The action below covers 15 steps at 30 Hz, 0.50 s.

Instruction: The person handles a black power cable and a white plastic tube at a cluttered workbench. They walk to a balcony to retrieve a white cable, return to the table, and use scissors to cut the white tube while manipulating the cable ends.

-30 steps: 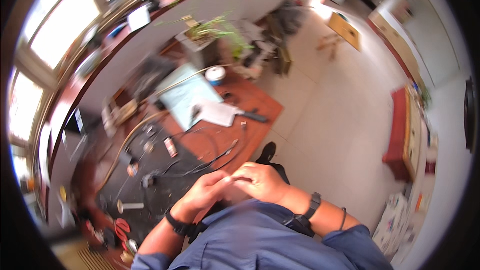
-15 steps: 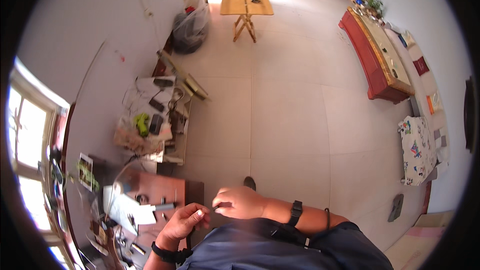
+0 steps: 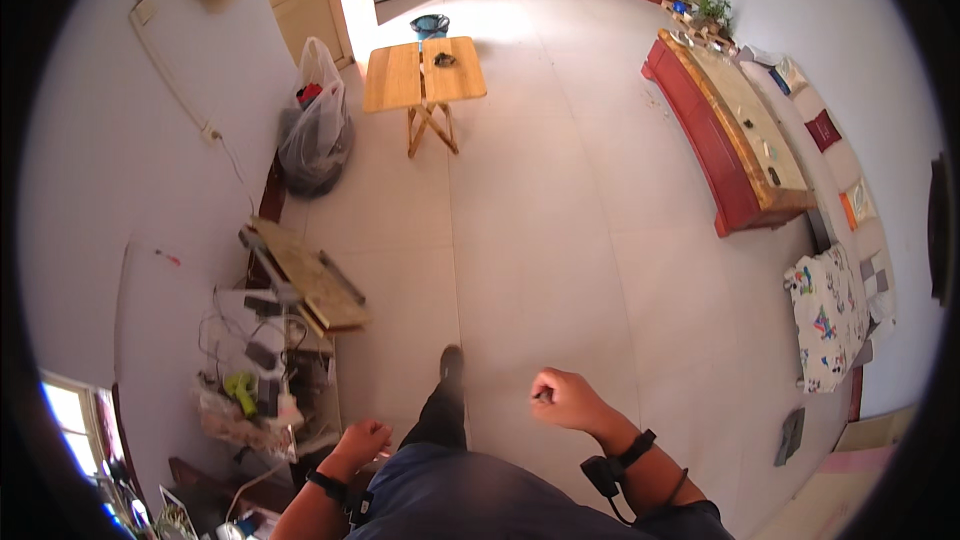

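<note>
My right hand (image 3: 562, 399) is held out in front of my body over the tiled floor (image 3: 560, 240), curled into a fist around a small dark object whose kind I cannot make out. My left hand (image 3: 358, 443) hangs lower at my left side with fingers curled in, close to a cluttered low shelf (image 3: 262, 380); nothing shows in it. Both wrists carry dark bands. One dark shoe (image 3: 451, 363) steps forward between the hands.
A small wooden folding table (image 3: 423, 75) stands ahead near a doorway, a full plastic bag (image 3: 315, 135) by the left wall. A long red cabinet (image 3: 722, 130) and a sofa with a patterned cloth (image 3: 828, 312) line the right side. Boards lean at the left.
The view has swung from the cluttered desk toward the open room. My hands, held together at my chest, have come apart; the right one has moved out to the right.
</note>
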{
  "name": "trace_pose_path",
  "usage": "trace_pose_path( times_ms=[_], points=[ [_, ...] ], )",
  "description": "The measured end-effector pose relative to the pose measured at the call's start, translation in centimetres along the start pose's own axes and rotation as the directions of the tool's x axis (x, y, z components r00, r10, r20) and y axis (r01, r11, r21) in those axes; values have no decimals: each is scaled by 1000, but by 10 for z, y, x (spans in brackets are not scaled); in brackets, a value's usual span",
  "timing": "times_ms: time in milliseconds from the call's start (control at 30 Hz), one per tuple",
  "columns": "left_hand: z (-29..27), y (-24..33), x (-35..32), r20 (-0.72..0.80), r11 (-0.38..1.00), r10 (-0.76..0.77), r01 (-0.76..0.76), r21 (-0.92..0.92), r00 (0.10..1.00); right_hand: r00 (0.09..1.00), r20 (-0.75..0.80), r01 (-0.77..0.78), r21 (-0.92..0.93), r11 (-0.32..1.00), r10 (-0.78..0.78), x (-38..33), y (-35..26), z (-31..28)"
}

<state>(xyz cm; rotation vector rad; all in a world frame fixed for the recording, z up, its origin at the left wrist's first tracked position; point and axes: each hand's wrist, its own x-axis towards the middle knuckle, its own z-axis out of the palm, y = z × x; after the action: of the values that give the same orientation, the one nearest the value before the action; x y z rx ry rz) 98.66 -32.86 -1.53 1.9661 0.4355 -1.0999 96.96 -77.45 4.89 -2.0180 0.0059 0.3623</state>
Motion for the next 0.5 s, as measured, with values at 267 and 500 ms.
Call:
trace_pose_path(
  times_ms=[267, 500],
  points=[
    [-44, 235, 178, 46, 990, 111, -115, 86, 993, 614, -293, -556, 498, 665, 733, 54, 152, -170],
    [-53, 521, 313, 24, 943, 317, -317, 99, 948, 396, -187, -516, 765, 386, 899, 135, 212, -301]
  ],
)
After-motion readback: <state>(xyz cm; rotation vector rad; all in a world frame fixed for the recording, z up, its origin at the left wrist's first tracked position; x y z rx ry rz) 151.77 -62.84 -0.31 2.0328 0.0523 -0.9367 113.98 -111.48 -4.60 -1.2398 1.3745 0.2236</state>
